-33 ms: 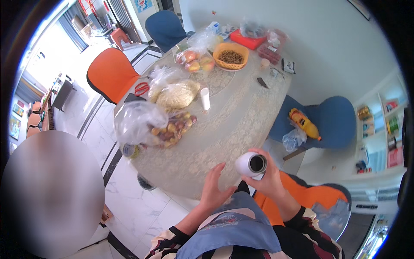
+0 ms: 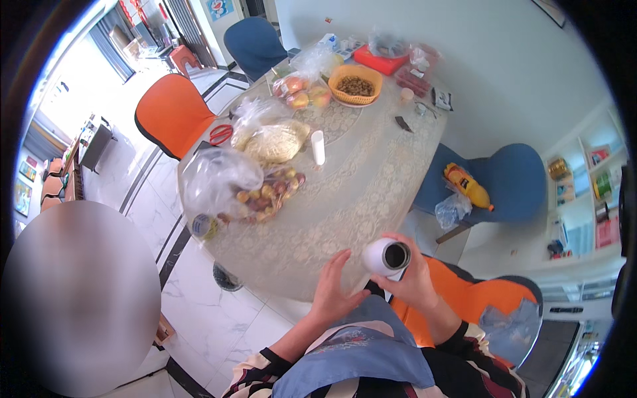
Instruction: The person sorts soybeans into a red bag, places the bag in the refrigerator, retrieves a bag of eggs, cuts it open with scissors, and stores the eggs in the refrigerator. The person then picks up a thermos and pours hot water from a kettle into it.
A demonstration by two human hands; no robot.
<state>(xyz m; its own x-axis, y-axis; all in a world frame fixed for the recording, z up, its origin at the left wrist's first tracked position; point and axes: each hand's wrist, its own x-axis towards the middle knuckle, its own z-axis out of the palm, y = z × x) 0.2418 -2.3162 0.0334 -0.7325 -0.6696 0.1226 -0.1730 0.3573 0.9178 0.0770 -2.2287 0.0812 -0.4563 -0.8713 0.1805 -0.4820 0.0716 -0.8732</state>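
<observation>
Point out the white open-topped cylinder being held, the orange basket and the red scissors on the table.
white cylinder (image 2: 379, 257), head view, on its white side wall.
orange basket (image 2: 340, 97), head view, on its near rim.
red scissors (image 2: 221, 134), head view, on the handles.

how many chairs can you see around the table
4: a blue chair at the far end, an orange chair on the left, a blue chair on the right, an orange chair nearest. Others may be hidden.
</observation>
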